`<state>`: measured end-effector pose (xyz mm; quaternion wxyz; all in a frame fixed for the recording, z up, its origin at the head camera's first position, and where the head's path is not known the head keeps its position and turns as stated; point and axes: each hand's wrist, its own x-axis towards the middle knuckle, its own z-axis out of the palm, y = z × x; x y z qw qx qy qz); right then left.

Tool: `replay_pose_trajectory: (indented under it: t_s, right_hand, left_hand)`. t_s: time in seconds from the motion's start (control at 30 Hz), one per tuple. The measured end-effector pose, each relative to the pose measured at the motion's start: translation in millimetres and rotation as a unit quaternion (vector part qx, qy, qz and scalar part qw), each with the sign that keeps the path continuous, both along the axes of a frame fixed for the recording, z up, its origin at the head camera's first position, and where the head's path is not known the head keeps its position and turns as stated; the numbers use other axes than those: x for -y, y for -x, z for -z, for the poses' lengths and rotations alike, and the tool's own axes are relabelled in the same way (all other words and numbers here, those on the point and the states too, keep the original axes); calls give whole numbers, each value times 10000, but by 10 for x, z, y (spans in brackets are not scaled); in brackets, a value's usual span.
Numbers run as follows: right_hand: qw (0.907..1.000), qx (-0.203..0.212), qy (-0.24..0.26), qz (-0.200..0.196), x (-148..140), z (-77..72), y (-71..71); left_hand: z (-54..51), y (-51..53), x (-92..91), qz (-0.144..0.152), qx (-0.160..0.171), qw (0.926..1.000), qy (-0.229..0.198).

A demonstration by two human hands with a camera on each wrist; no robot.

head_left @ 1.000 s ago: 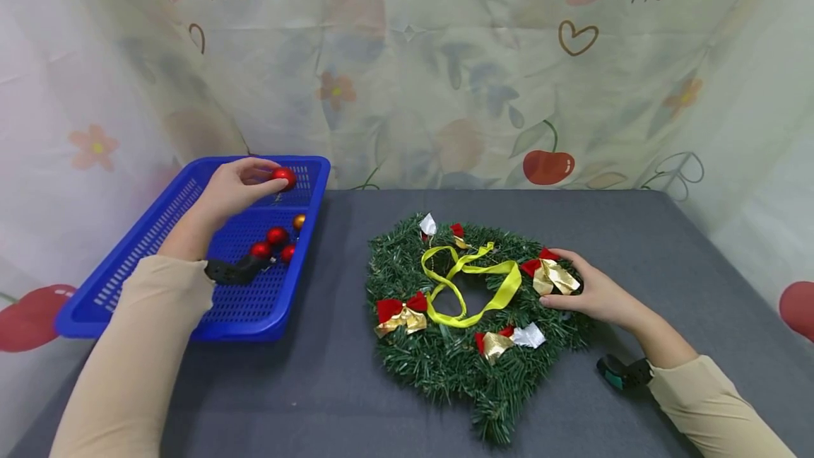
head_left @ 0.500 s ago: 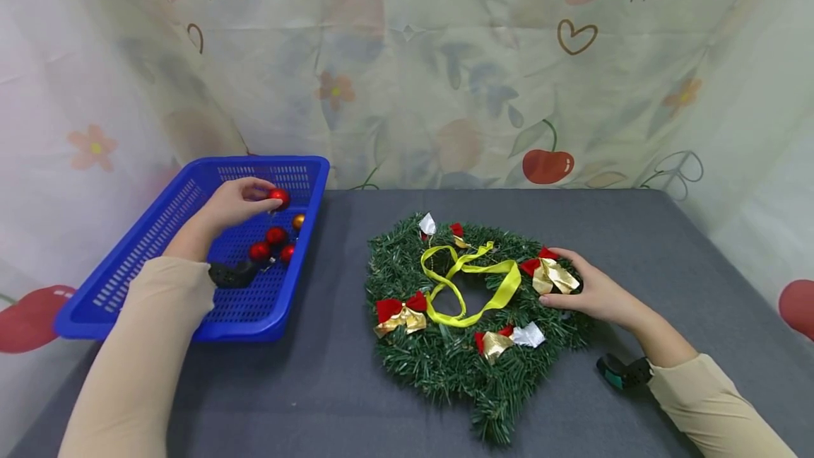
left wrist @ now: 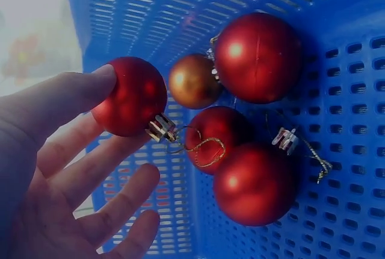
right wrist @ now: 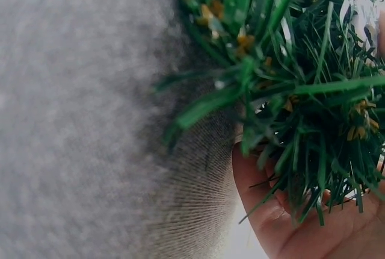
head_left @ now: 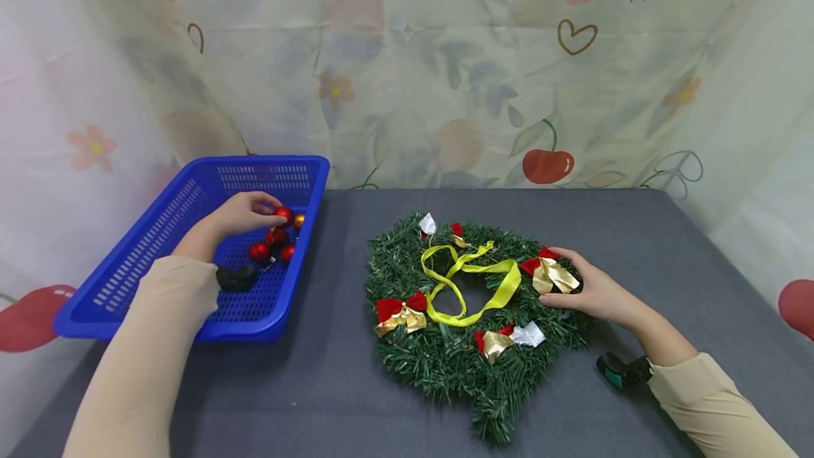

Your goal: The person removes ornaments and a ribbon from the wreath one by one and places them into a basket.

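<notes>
Inside the blue plastic basket (head_left: pixel 254 320), my left hand (head_left: pixel 238 215) pinches a red Christmas ball (left wrist: pixel 129 96) between thumb and fingers. A gold string loop hangs from the ball's cap in the left wrist view. Beside it in the basket lie several other red balls (left wrist: pixel 255 184) and a small gold ball (left wrist: pixel 195 81). My right hand (head_left: pixel 600 290) grips the right side of a green wreath (head_left: pixel 426 362), next to a red and gold bow (head_left: pixel 555 276). Green tinsel hides part of that hand's fingers in the right wrist view.
A yellow ribbon (head_left: pixel 505 292) lies across the wreath's middle. More bows, one of them a red and gold bow (head_left: pixel 402 314) at the left, are on the wreath. Grey cloth (head_left: pixel 343 401) covers the table; a printed curtain (head_left: pixel 407 90) hangs behind it.
My left hand has lowered into the basket with the red ball, down toward the other balls. My right hand and the wreath have stayed in place.
</notes>
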<state>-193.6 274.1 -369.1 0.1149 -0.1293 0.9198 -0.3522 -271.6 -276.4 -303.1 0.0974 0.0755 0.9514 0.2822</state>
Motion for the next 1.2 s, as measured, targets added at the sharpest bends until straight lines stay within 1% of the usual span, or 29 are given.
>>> replay_pose_trajectory:
  t_s: [0.23,0.37,0.47,0.57,0.7,0.83,0.9,1.07,1.2]
  right_hand:
    - [10000,-19,17,-3,-3,1,-5]
    - [10000,-26,20,-20,-2,-1,-2]
    - [10000,-29,20,-25,-1,-1,-2]
    - [10000,-21,23,-22,-2,-2,-4]
    - [10000,-13,15,-27,-5,0,-3]
    - [10000,-14,-3,-18,-8,7,2]
    - [10000,-12,-7,-15,-7,7,4]
    - [10000,-14,20,-18,-3,5,6]
    - [10000,-23,11,-18,-6,13,3]
  left_hand:
    - [-8,-16,-41,212,-9,9996,180]
    - [-11,-18,-42,267,20,9994,228]
    - [-20,-23,-47,223,119,9996,112]
    - [-39,-29,-52,152,83,9998,17]
    - [-96,-30,-106,17,-221,9997,-127]
    - [-196,-40,-209,-64,-537,9980,-338]
    - [-259,-56,-277,-17,-712,9965,-434]
    - [-414,-151,-533,199,-1020,9921,-709]
    - [-492,-262,-802,497,-1160,9878,-909]
